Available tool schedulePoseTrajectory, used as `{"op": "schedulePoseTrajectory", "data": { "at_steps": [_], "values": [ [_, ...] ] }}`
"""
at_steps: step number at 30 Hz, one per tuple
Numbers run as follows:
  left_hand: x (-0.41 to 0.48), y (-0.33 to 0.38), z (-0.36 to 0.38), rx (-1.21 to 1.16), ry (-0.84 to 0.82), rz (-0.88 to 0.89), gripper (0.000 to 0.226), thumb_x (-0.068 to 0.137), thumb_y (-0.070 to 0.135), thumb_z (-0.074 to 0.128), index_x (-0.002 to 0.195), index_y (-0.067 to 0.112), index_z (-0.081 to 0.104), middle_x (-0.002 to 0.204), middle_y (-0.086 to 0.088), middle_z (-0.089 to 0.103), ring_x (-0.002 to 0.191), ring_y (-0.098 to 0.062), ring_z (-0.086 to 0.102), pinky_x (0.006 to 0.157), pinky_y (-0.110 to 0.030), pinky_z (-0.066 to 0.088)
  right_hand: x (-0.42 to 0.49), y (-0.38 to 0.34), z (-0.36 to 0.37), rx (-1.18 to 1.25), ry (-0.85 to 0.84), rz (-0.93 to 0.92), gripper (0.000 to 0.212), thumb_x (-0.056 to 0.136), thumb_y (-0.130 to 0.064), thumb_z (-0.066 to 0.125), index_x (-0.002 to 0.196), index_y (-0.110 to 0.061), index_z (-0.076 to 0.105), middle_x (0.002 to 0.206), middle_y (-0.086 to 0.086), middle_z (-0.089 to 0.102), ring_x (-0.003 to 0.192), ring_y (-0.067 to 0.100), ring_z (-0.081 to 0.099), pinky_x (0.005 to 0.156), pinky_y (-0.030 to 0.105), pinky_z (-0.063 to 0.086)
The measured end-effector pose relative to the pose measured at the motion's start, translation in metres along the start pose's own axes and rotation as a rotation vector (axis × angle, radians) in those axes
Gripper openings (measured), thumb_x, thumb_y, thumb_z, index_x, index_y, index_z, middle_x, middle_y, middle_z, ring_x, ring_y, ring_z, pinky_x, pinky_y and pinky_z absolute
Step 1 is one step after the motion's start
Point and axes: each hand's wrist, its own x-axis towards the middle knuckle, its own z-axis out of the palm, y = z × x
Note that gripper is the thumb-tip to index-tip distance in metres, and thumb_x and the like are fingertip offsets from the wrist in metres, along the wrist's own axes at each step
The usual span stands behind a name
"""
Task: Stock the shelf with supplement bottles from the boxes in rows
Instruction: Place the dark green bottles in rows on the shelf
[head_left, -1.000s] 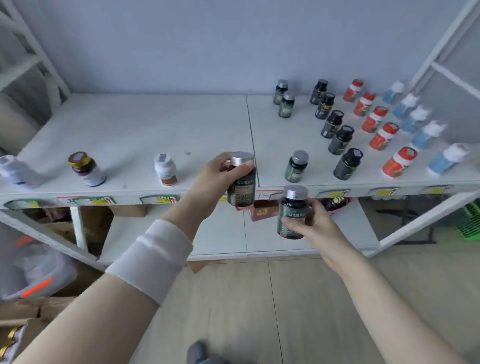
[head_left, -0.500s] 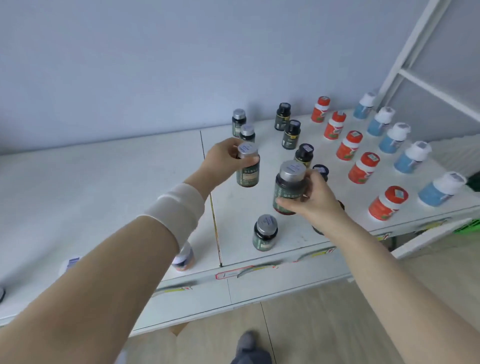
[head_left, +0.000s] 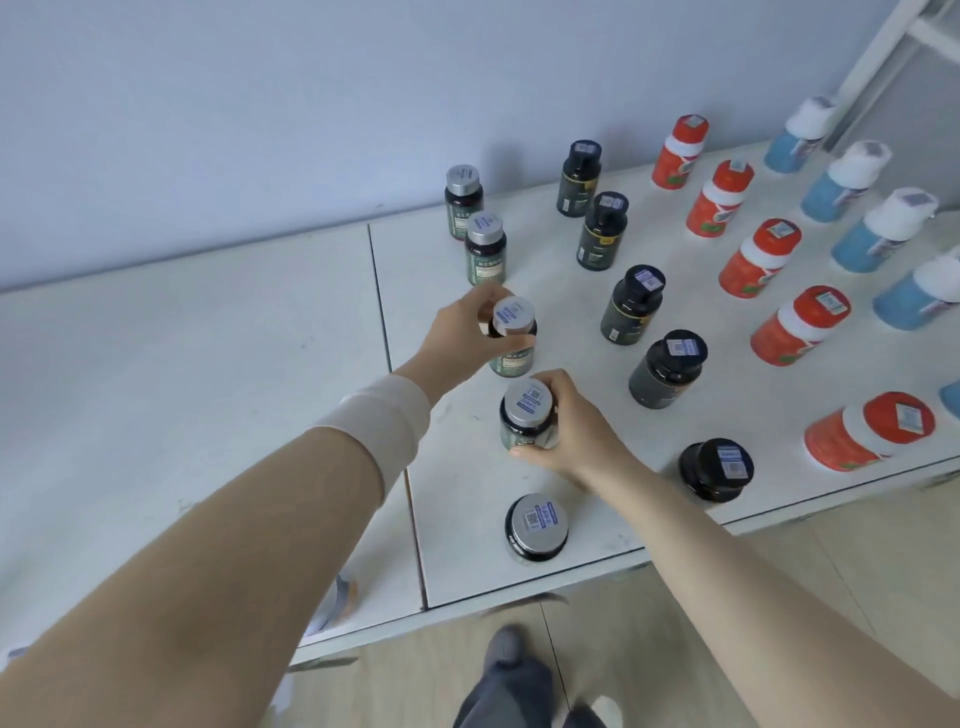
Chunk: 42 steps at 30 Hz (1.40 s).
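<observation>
On the white shelf (head_left: 208, 374) stands a row of dark green bottles with silver caps. My left hand (head_left: 462, 338) grips one of them (head_left: 513, 332) at its neck, third from the back, behind the two rear bottles (head_left: 485, 249). My right hand (head_left: 571, 431) holds another silver-capped bottle (head_left: 525, 415) just in front of it, low over the shelf. A further silver-capped bottle (head_left: 536, 527) stands nearest the front edge.
To the right run rows of black-capped bottles (head_left: 631, 304), orange bottles (head_left: 758, 257) and blue bottles with white caps (head_left: 878, 228). A seam (head_left: 395, 395) splits the shelf boards. A white bottle (head_left: 337, 597) peeks from under my left arm. A white frame post (head_left: 878, 52) rises at right.
Both hands have moved forward and down over the shelf, bringing their bottles into the silver-capped row. The view has tilted down and closer to the shelf.
</observation>
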Motion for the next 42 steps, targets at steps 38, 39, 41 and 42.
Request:
{"op": "schedulePoseTrajectory", "data": {
  "at_steps": [38, 39, 41, 42],
  "values": [
    [-0.419, -0.008, -0.191, 1.132, 0.372, -0.451, 0.055, 0.084, 0.035, 0.062, 0.133, 0.02, 0.041, 0.131, -0.007, 0.046, 0.123, -0.027, 0.044, 0.101, -0.036, 0.032, -0.159, -0.219, 0.148, -0.922, -0.203, -0.602, 0.056, 0.081, -0.022, 0.063, 0.129, -0.012, 0.037, 0.131, 0.011, 0.038, 0.124, 0.03, 0.034, 0.09, 0.037, 0.038],
    [-0.441, -0.017, -0.201, 1.13, 0.38, -0.495, 0.056, 0.083, 0.035, 0.063, 0.132, 0.019, 0.041, 0.13, -0.007, 0.047, 0.122, -0.027, 0.045, 0.1, -0.037, 0.033, -0.168, -0.232, 0.173, -0.921, -0.219, -0.641, 0.055, 0.081, -0.022, 0.062, 0.129, -0.011, 0.038, 0.131, 0.011, 0.038, 0.124, 0.03, 0.034, 0.091, 0.037, 0.038],
    [-0.485, -0.041, -0.22, 1.12, 0.389, -0.579, 0.058, 0.082, 0.033, 0.063, 0.132, 0.016, 0.04, 0.13, -0.009, 0.047, 0.122, -0.028, 0.045, 0.099, -0.038, 0.035, -0.188, -0.257, 0.229, -0.939, -0.252, -0.706, 0.055, 0.08, -0.022, 0.061, 0.129, -0.012, 0.037, 0.132, 0.011, 0.037, 0.125, 0.03, 0.034, 0.091, 0.037, 0.039],
    [-0.507, -0.056, -0.23, 1.105, 0.408, -0.607, 0.058, 0.082, 0.033, 0.063, 0.133, 0.016, 0.04, 0.13, -0.009, 0.047, 0.122, -0.028, 0.045, 0.098, -0.038, 0.035, -0.198, -0.268, 0.259, -0.958, -0.268, -0.736, 0.056, 0.08, -0.022, 0.062, 0.129, -0.012, 0.037, 0.132, 0.01, 0.037, 0.125, 0.03, 0.034, 0.091, 0.037, 0.039]
  ]
}}
